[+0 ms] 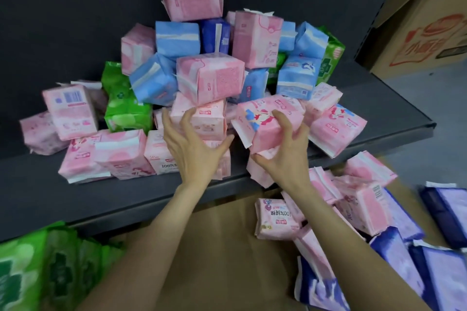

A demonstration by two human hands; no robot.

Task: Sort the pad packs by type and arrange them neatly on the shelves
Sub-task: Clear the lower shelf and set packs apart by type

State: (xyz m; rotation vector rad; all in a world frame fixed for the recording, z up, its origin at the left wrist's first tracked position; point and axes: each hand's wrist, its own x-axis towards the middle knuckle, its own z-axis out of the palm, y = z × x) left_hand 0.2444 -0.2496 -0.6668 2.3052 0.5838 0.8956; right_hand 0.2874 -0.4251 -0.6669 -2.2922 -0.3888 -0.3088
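At the lower left, under the shelf edge, soft green plastic pad packs [38, 267] are seen grouped together — apparently a type already pulled out. On the dark grey metal shelf [394, 106] a mixed heap is piled against the back panel: bright green packs [126, 108] at its left, light blue packs [177, 38] in the middle and pale pink packs [209, 81] throughout, so the sorting is judged far from done. The left hand [194, 144] is spread wide, fingers against a pink pack with a red label [202, 121] low in the heap, thumb reaching under it; nothing is lifted, and the hand seems placed to brace the stack above. Just to its right, the right hand [285, 149] is curled round a pink pack printed with a red-and-blue figure [267, 118], held at the shelf's front edge, probably for removal. Below right, pink packs [275, 219] and dark purple packs [414, 272] lie in separate clusters on brown cardboard [214, 260] — likely staging by type.
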